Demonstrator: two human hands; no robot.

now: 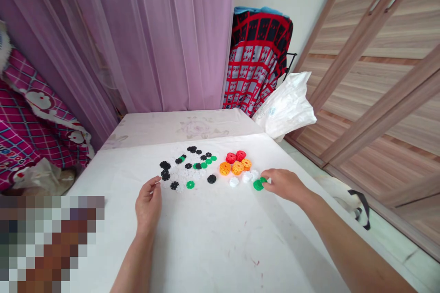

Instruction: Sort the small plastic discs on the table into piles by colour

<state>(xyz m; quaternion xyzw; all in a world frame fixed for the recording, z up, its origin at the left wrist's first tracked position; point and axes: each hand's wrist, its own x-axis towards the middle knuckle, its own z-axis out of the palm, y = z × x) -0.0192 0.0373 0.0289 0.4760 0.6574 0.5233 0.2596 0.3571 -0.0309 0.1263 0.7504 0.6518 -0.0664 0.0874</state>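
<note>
Small plastic snowflake discs lie on a white table [206,238]. Loose black discs [165,165], green ones [190,184] and clear white ones [192,175] are scattered in the middle. To their right stand sorted stacks: red [235,156], orange [225,168] and white [234,181]. My right hand [285,185] rests on the table at the right, fingers closed on a green stack [258,184]. My left hand [148,203] hovers at the left edge of the scatter, thumb and forefinger pinched on something small that I cannot make out.
A pink curtain [154,36] hangs behind the table. A red patterned cloth [257,64] drapes over a rack at the back, with a white plastic bag [288,105] at the table's right corner. Wooden sliding doors [378,78] stand to the right, patterned bedding [34,119] to the left.
</note>
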